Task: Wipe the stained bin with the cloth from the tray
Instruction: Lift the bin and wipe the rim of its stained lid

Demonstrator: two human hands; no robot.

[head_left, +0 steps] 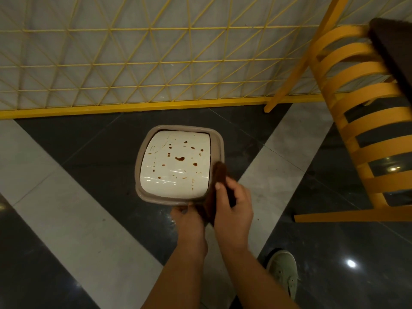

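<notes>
The bin [178,164] stood on the floor [66,219] near the middle of the view, its white lid [176,162] spattered with brown stains inside a taupe rim. At the bin's 4 o'clock corner the right hand [231,208] pinched a dark brown cloth [219,175] between thumb and fingers, the cloth's top touching the rim. The left hand [186,216], at the bin's 6 o'clock edge, seemed to grip the cloth's lower end, though its fingers were hidden. A yellow chair [356,108] stood at 2 o'clock, a yellow mesh fence [133,63] at 12.
</notes>
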